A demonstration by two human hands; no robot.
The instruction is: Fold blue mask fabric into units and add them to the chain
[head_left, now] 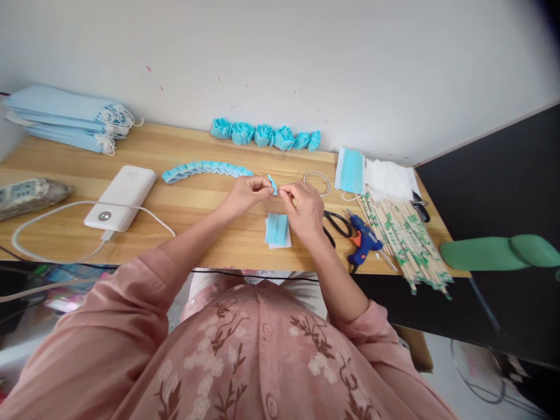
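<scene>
My left fingers [263, 188] pinch a small blue piece [273, 184]; my right fingertips [282, 191] meet its other side, closed, their grip unclear. Just beyond my left fingers, a curved row of folded blue pieces [205, 168]; nearer me, below both hands, cut blue-and-white sheets [277, 230]; right of my right fingers, black-handled scissors [338, 224].

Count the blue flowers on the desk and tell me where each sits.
6. Left to right, in one row by the wall: first flower, second flower, third flower, fourth flower, fifth flower, sixth flower. None seems hidden.
</scene>
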